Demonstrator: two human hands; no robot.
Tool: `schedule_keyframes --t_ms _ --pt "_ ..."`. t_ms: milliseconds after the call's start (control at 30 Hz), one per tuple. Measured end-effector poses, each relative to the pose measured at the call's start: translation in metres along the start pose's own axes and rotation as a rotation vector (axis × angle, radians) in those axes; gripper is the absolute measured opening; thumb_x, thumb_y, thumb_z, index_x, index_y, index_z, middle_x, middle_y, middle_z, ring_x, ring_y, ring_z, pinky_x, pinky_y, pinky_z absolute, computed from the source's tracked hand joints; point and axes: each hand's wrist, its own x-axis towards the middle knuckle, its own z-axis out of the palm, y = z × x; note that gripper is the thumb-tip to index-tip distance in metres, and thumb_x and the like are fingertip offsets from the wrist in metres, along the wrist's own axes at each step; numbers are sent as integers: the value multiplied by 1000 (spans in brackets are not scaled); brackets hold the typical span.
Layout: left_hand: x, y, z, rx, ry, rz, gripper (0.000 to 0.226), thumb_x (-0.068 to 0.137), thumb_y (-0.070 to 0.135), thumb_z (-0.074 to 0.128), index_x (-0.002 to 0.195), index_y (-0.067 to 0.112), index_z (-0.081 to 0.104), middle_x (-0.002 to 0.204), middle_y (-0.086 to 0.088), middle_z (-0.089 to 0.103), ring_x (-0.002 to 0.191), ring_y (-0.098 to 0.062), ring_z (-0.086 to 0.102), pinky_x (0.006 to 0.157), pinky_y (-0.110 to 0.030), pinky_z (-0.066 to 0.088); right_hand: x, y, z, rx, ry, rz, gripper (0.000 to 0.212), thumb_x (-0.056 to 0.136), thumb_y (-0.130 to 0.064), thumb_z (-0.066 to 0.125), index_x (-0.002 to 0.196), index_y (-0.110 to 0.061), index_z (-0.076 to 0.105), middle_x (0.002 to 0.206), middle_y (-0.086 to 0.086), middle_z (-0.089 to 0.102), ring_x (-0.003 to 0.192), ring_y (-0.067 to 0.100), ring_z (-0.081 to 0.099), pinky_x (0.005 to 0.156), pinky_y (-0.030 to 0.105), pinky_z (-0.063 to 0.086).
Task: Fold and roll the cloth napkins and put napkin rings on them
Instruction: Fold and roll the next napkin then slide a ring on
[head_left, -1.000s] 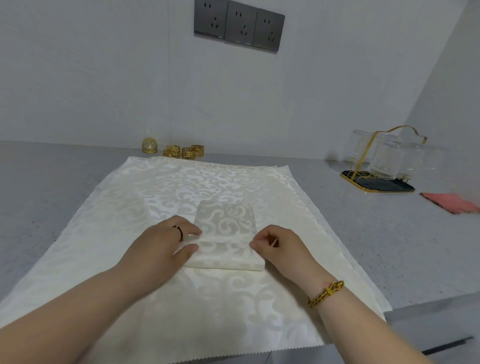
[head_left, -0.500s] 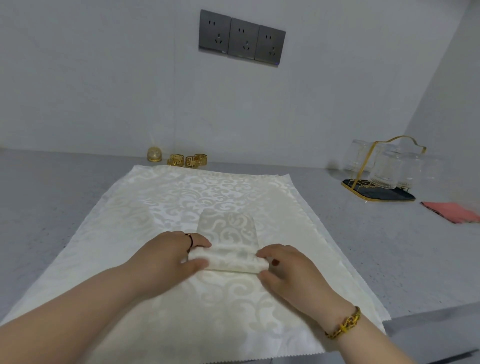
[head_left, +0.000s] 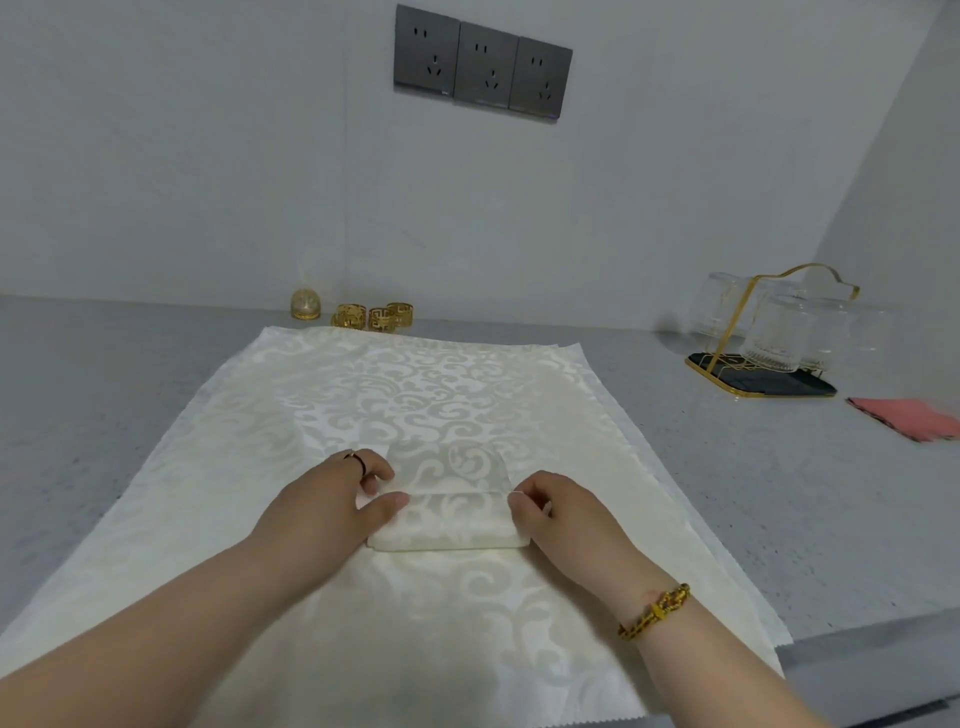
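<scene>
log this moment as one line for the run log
step: roll | cream napkin: partly rolled, far flap flat | left hand: grips left end | right hand: pinches right end | gold napkin rings: unused by wall

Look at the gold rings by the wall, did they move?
No. The gold rings sit just right of the little gold dome, with the same small gap between them as in the earlier pictures.
</scene>
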Motion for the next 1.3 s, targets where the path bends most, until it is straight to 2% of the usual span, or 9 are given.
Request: schedule_keyframes --t_ms 133,233,333,433,600,767,1000,1167,1300 --pt "1 6 -2 21 62 56 23 89 29 56 71 37 44 77 15 49 63 -2 48 56 -11 33 5 -1 5 -52 72 -26 18 93 -22 46 110 -16 47 101 -8 39 66 2 39 62 20 35" --pt "-11 10 -7 98 16 162 17 88 45 48 73 45 41 78 25 50 70 7 51 61 -5 36 0 -2 8 -159 218 -232 22 85 -23 43 91 -10 60 88 -5 49 72 8 44 67 22 37" --pt "-17 4 -11 298 43 399 36 73 68 38 102 51 51 106 39 49 93 12 54 64 3 28 -10 3 2 -199 104 -286 50 73 -45 36 93 -10 66 95 1 64 85 16 57 76 23 40" --pt "-18 -6 -3 345 -17 319 47 87 51 48 132 41 42 131 30 39 123 -1 42 83 -6 25 -16 10 -1 -300 66 -342 50 70 -42 49 105 -12 66 109 1 66 92 23 63 83 28 44" --pt "-11 -1 -3 267 -5 241 33 94 37 43 126 36 50 124 17 53 117 -6 47 90 -14 33 -12 4 -7 -249 8 -265 36 90 -26 53 125 -21 53 124 -11 54 115 12 47 89 12 26" --pt "-2 -3 -7 92 -85 72 23 93 33 46 115 29 55 80 13 51 75 -2 49 64 -12 35 -6 -2 -15 -215 -67 -178 32 95 -24 45 126 -25 52 80 -29 39 106 12 46 76 14 26" --pt "21 -3 2 -132 -35 -92 14 93 27 48 107 24 49 67 7 47 64 -7 48 58 -15 34 23 -5 -6 -291 -68 -112 36 100 -23 26 123 -18 54 119 5 58 110 24 47 92 30 36" --pt "28 -6 6 93 100 -43 28 90 35 52 116 24 51 86 11 54 82 -12 52 71 -22 36 39 -6 3 -229 28 -49 31 97 -21 36 125 -13 48 117 6 49 103 21 50 84 27 38" --pt "25 -8 7 158 144 216 40 88 44 40 115 23 60 115 17 55 106 -9 54 83 -14 32 43 -8 8 -202 184 -167 12 90 -9 46 98 -5 55 92 -1 45 82 15 43 68 22 31"
